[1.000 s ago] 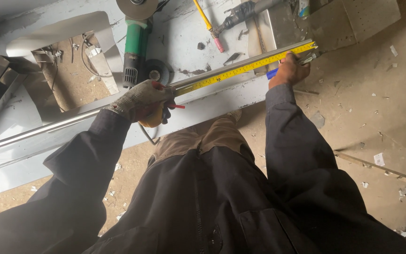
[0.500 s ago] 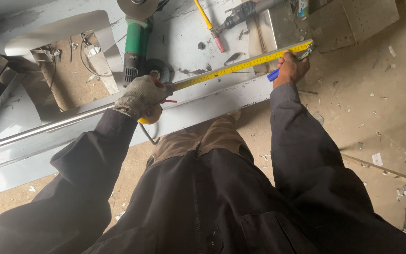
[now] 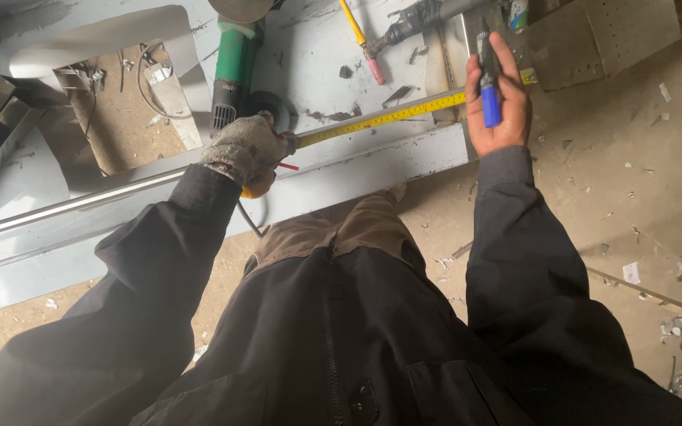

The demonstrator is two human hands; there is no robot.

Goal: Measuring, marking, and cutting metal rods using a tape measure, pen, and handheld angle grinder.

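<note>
Both hands busy — gloved left hand (image 3: 248,148) clamps the tape measure (image 3: 380,118) stretched along the steel bar (image 3: 80,203); right hand (image 3: 499,99) grips a blue marker (image 3: 489,79), mark not yet made.

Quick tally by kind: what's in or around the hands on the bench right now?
Tape measure, yellow, held by the gloved left hand: 1
Marker, blue, in the right hand: 1
Angle grinder, green body: 1
Screwdriver, yellow shaft, pink tip: 1
Metal rail: 1
Total: 5
</note>
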